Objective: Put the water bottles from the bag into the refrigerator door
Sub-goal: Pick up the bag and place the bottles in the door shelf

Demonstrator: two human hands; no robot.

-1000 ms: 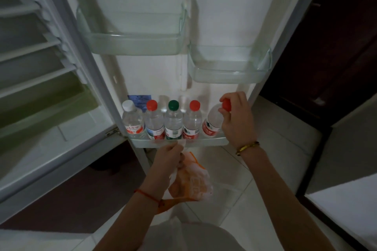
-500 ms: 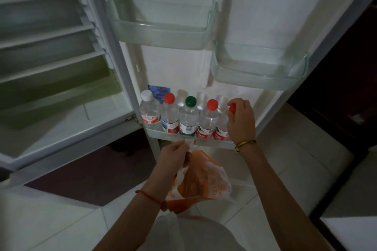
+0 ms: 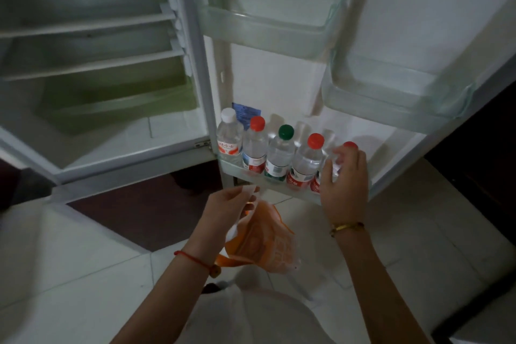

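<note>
Head view, only one available.

Right hand sits at the far end of the lowest door shelf, fingers loosely spread around the fifth bottle, red cap showing just above the fingertips. Whether the grip is firm or already slackening, cannot tell. That bottle stands in the shelf, touching the red-capped one to the hand's left.

Left hand is below the shelf and nearer the body, pinched shut on the top edge of the bag, orange and clear plastic. The bag hangs slack and crumpled; it looks empty, though its inside is not visible.

Left of the right hand, four bottles stand upright in a tight row: white cap, red, green, red.

Risks, judged:
- The row is packed close. Fingers dragging out past the neighbour's neck could rock it or tip the fifth bottle forward over the low shelf lip.
- The shelf beyond the right hand is bare, so an unsupported end bottle may lean or slide when the door swings.
- The hanging bag could catch on the shelf edge.
</note>
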